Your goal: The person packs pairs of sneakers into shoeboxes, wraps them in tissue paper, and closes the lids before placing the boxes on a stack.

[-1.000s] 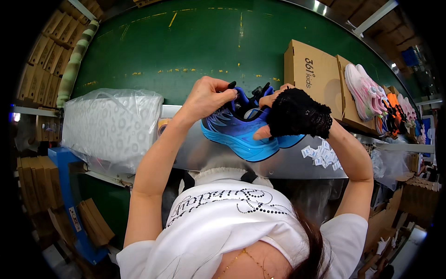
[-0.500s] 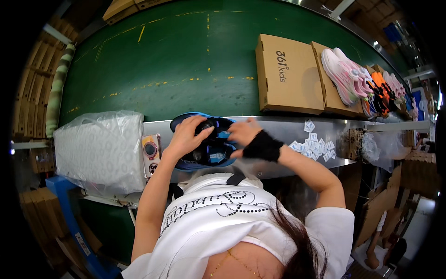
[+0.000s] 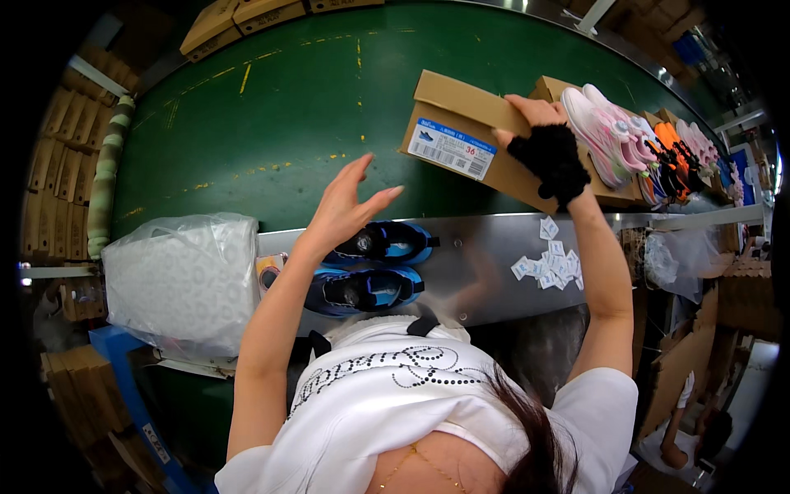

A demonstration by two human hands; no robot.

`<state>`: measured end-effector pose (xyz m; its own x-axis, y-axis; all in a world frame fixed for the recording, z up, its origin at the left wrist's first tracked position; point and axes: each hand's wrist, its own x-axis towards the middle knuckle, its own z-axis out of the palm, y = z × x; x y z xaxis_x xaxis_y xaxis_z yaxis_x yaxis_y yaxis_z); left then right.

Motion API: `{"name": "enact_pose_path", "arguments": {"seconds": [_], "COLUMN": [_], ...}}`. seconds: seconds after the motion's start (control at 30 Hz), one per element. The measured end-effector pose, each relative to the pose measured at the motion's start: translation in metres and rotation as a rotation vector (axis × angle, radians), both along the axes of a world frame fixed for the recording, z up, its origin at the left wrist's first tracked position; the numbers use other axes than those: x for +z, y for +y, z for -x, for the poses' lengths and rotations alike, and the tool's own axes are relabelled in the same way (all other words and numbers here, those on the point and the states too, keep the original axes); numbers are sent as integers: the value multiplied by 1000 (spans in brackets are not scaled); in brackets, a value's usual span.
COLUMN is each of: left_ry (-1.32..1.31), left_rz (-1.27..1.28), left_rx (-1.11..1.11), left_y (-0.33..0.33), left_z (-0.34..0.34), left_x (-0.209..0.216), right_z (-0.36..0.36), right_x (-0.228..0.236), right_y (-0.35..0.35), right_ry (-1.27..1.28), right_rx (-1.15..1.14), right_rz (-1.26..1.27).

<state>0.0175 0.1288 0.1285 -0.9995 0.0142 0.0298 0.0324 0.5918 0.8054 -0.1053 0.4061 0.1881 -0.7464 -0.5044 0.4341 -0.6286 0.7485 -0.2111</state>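
Observation:
A brown cardboard shoebox is tipped up at the right of the green surface, its labelled end facing me. My right hand, in a black fingerless glove, grips the box at its top right edge. My left hand hovers in the air, fingers spread and holding nothing. Just below it, two dark blue shoes, a far shoe and a near shoe, lie side by side on the metal ledge. My left forearm partly covers their toe ends.
Small white packets are scattered on the ledge at right. A plastic-wrapped white stack sits at left, beside a partly hidden phone. Pink and white shoes rest on boxes at far right. More boxes stand at the back.
Both hands have left the blue shoes. My right hand has moved up and right and taken hold of the shoebox, which is now tilted and turned. My left hand has risen and opened.

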Motion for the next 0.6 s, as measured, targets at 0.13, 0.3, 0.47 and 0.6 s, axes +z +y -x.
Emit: {"name": "enact_pose_path", "arguments": {"seconds": [0.13,0.3,0.47,0.6], "left_ry": [38,54,18,6], "left_rz": [-163,-259,-396,-375], "left_rx": [-29,-124,-41,-9], "left_y": [16,25,23,21], "left_z": [28,40,41,39], "left_x": [23,26,23,26], "right_z": [5,14,8,8], "right_x": [37,22,24,18], "right_y": [-22,-13,-19,-23], "right_ry": [-225,-160,-133,-30], "right_rx": [-24,-13,25,41], "right_rz": [8,48,93,120]}}
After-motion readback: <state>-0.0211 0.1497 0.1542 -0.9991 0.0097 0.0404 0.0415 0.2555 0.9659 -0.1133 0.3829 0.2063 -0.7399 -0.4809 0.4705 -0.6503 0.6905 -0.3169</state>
